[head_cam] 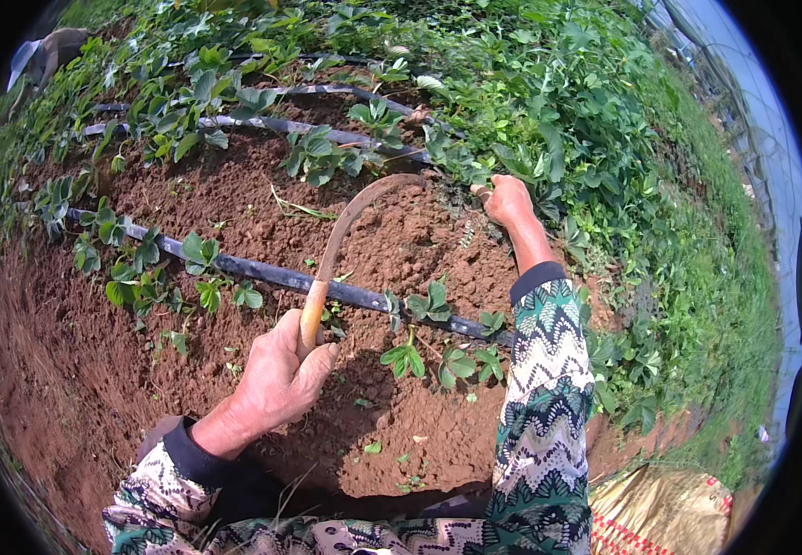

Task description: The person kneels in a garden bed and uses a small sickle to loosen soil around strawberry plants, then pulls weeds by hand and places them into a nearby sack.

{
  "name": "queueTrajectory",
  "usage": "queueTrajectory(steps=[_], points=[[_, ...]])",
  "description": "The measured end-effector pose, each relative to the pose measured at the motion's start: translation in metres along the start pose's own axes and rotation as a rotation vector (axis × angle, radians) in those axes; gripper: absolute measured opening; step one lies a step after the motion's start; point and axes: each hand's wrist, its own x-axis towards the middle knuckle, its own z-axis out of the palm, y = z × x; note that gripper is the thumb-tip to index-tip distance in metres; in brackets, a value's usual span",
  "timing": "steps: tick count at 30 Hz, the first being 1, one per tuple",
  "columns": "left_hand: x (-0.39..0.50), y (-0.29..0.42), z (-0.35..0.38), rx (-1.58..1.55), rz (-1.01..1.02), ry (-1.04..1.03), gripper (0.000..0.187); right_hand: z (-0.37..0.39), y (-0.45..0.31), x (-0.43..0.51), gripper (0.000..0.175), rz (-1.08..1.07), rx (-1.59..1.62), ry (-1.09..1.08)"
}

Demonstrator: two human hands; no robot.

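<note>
My left hand (279, 371) is closed around the pale wooden handle of a sickle (340, 232). The sickle's rusty curved blade arches up and to the right over loose reddish soil (401, 229), and its tip is near the edge of the dense greenery. My right hand (510, 199) is at that edge with its fingers curled among leafy stems (512, 163). Leaves and the back of the hand hide whether a stem is in its grasp. Between my two arms, strawberry plants (432, 302) grow along a black drip-irrigation hose (269, 272).
More hoses (290, 126) and strawberry plants (321, 156) cross the bed farther off. Thick weeds (581, 125) crowd the right side. A woven plastic sack (664, 506) lies at lower right. Another person (54, 55) is bent over at upper left. Greenhouse framing (741, 118) stands beyond.
</note>
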Motion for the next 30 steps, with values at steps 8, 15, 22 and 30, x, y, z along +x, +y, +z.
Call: queueTrajectory(steps=[8, 15, 22, 30], points=[[0.001, 0.001, 0.000, 0.058, -0.012, -0.005, 0.019, 0.004, 0.008, 0.016, 0.028, 0.047, -0.020, -0.020], [-0.003, 0.005, -0.004, 0.076, 0.091, -0.002, 0.023, 0.011, 0.050, 0.003, 0.036, 0.219, 0.094, 0.221], [-0.004, 0.006, -0.004, 0.105, 0.083, -0.024, 0.023, -0.004, 0.018, 0.012, 0.046, 0.365, -0.070, -0.066], [-0.006, 0.008, 0.002, 0.126, 0.136, -0.029, 0.027, -0.007, 0.016, 0.029, 0.038, 0.473, -0.103, -0.196]])
